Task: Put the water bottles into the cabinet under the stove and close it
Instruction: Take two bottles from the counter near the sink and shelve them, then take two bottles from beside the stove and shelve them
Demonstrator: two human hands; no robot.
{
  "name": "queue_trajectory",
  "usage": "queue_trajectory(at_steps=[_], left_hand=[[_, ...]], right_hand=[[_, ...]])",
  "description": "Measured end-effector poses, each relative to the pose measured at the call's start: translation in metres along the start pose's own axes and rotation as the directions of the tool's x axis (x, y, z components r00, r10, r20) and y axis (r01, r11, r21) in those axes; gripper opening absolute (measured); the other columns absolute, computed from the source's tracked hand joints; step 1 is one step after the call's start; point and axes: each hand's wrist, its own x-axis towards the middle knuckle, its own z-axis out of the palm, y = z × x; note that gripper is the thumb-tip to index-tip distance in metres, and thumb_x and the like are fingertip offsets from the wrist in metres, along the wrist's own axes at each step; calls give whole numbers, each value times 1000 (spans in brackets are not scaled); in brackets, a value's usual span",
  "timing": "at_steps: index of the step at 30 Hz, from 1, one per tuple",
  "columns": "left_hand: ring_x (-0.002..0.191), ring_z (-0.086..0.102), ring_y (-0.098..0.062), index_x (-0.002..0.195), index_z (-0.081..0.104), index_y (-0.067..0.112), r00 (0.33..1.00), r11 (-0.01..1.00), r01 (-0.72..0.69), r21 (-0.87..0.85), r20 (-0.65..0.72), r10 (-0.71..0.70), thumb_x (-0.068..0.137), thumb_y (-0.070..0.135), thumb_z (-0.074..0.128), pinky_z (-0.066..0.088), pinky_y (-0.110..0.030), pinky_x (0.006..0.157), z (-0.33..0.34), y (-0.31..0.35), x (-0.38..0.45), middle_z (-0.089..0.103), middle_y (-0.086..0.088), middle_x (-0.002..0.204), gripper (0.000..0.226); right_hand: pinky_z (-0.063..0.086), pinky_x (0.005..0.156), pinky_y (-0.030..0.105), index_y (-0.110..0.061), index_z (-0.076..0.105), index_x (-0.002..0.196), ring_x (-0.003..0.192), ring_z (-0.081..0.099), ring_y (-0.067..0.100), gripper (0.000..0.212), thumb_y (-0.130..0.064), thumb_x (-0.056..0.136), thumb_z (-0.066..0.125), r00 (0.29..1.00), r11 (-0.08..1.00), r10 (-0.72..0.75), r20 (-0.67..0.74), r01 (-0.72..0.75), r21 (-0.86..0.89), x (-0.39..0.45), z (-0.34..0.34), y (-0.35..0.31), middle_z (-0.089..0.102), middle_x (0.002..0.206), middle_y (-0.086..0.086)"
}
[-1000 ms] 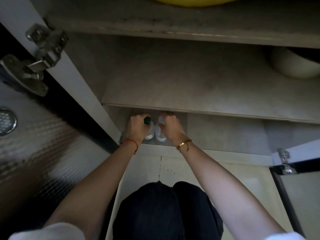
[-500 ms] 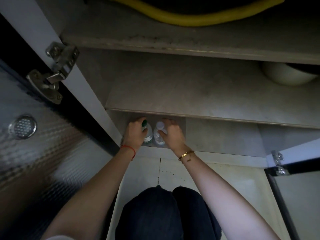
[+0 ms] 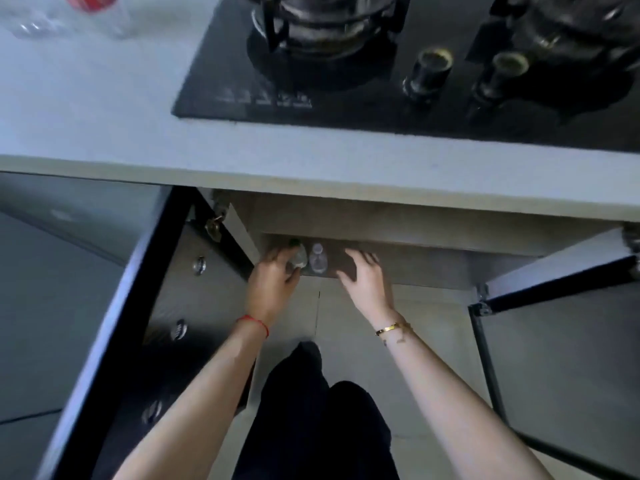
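Two clear water bottles stand side by side at the front left of the cabinet floor (image 3: 415, 268) under the stove. The green-capped bottle (image 3: 300, 258) is on the left, and my left hand (image 3: 273, 282) still curls around its side. The white-capped bottle (image 3: 317, 259) stands free just right of it. My right hand (image 3: 365, 277) hovers to the right of that bottle with its fingers spread, touching nothing. Both cabinet doors, the left door (image 3: 166, 323) and the right door (image 3: 561, 341), hang wide open.
Above the cabinet runs a pale countertop (image 3: 311, 174) with a black gas stove (image 3: 398, 64) set into it. Another clear bottle with a red label (image 3: 79, 12) lies on the counter at the far left. My dark-trousered legs (image 3: 322, 427) fill the floor below.
The view has risen from inside the cabinet to above the countertop. My right hand has let go of the white-capped bottle and moved off to the right. My left hand stays on the green-capped bottle.
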Motion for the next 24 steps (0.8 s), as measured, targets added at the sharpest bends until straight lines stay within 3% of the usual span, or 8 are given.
queue_trajectory(at_steps=[2,4,9,13,17,24], left_hand=[[96,66,-32,120,64,14,999,998,-27,54,-21,28,79,15,71,55,-35,74,-41,27,-24,69,-9,110,41],[106,64,-29,123,63,15,998,994,-55,90,-33,58,81,17,69,55,-35,83,-80,50,-46,68,-4,121,42],[118,60,-23,126,62,14,994,992,-88,92,-60,94,86,18,68,53,-36,95,-190,110,-110,66,-4,126,41],[118,61,-27,126,63,11,987,986,-123,117,-87,133,85,15,69,50,-40,100,-265,146,-156,66,-8,126,41],[123,56,-27,129,60,13,989,989,-60,135,-128,78,85,17,69,47,-44,103,-321,161,-193,63,-5,131,45],[126,52,-20,132,56,18,969,990,39,137,-248,-3,89,27,66,43,-40,105,-378,153,-225,62,0,131,45]], right_hand=[[38,110,41,-15,54,133,126,51,34,47,-30,89,65,1000,1000,7,3,-7,11,-25,-39,-22,60,132,9],[33,112,38,-15,54,134,127,50,32,47,-30,90,64,1000,1000,-12,-9,12,11,-50,-76,-42,59,133,6],[43,105,34,-16,52,135,124,48,21,49,-31,90,65,994,996,-90,-65,88,-32,-127,-177,-97,60,131,1],[38,108,31,-16,50,138,127,46,19,52,-32,91,64,991,993,-116,-67,113,-38,-175,-238,-138,58,134,0],[39,110,35,-15,50,138,129,44,19,52,-32,90,64,982,985,-166,-85,162,-51,-206,-277,-174,57,134,0],[38,110,34,-16,51,137,128,44,18,53,-31,89,66,956,963,-268,-117,266,-34,-214,-297,-230,58,132,0]])
